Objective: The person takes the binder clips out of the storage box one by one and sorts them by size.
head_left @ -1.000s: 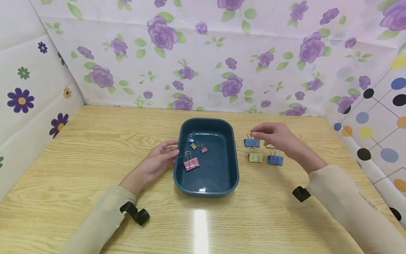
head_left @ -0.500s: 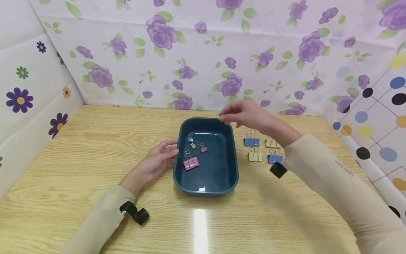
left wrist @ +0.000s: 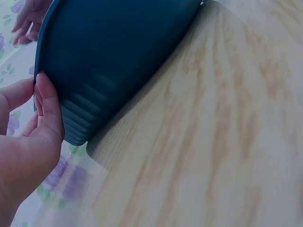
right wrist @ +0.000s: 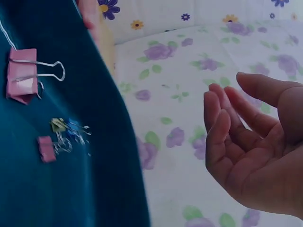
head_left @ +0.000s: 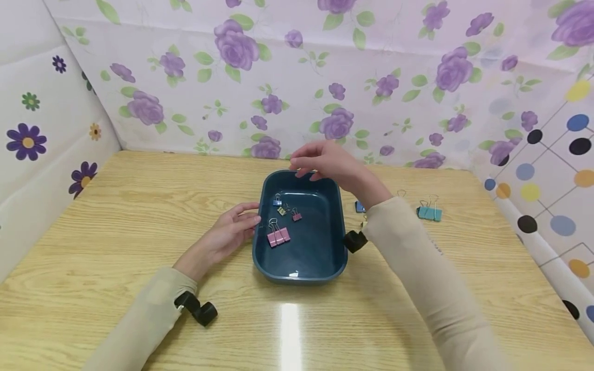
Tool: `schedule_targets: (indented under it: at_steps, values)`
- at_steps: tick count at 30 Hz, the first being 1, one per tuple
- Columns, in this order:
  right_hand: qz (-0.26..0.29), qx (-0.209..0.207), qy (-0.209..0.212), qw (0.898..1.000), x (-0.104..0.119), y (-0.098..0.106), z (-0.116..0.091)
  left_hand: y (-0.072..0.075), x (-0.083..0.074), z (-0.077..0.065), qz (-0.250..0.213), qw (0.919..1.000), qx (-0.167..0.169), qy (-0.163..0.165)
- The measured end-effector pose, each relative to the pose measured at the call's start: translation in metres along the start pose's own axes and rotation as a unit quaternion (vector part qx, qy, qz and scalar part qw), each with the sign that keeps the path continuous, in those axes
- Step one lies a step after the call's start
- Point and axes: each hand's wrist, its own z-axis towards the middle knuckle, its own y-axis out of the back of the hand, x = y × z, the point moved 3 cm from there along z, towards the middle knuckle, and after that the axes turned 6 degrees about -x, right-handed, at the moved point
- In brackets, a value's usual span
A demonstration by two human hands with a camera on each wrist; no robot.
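Note:
A dark teal plastic bin [head_left: 320,242] stands on the table. My left hand [head_left: 229,232] grips its left rim, with the thumb at the edge and fingers [left wrist: 49,104] against the outer wall. Inside lie a large pink binder clip [head_left: 279,237] and small blue [head_left: 277,202], yellow [head_left: 281,211] and pink [head_left: 296,217] binder clips. My right hand [head_left: 331,162] hangs above the bin's far rim, fingers loosely curled. In the right wrist view nothing shows between those fingers [right wrist: 218,137].
Right of the bin, a blue binder clip [head_left: 360,207] and a yellow one [head_left: 364,223] peek out from behind my right forearm. Farther right is a teal binder clip [head_left: 429,213]. Flowered cloth [head_left: 185,103] rises behind the wooden table [head_left: 153,206].
My right hand has swung left from above the binder clips on the table to the bin's far rim. A teal clip behind the forearm has come into view. The left hand stays put.

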Motion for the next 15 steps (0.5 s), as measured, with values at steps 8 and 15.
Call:
schedule_targets:
  at_steps: [8, 15]
  values:
    - [0.038, -0.008, -0.044, 0.998, -0.025, -0.03, 0.012, 0.0, 0.001, 0.0, -0.007, 0.9999, 0.009, -0.009]
    - [-0.008, 0.026, -0.058, 0.998, -0.041, -0.051, 0.017, 0.0, 0.001, 0.0, -0.004, 0.9999, 0.012, -0.008]
